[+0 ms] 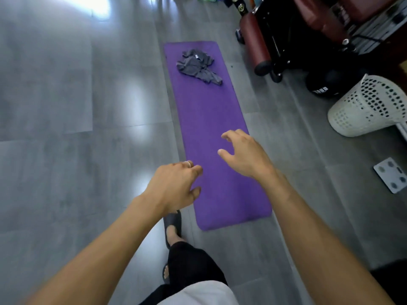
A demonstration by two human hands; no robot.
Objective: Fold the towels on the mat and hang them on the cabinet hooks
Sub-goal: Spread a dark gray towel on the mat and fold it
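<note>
Both hands are reaching out empty, the left hand (176,183) and right hand (244,155) with fingers loosely curled, holding nothing. The crumpled grey towel (198,67) is lying well ahead of them at the far end of the purple mat (211,119), whose long axis is running straight away from the hands. The right hand is sitting slightly nearer the towel.

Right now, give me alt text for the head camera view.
Both bare hands, left hand and right hand, reach out empty over a purple mat, where a crumpled grey towel lies at the far end. A white basket stands at right.

mat (211,133) purple | towel (198,66) grey | basket (365,106) white, perforated
</note>
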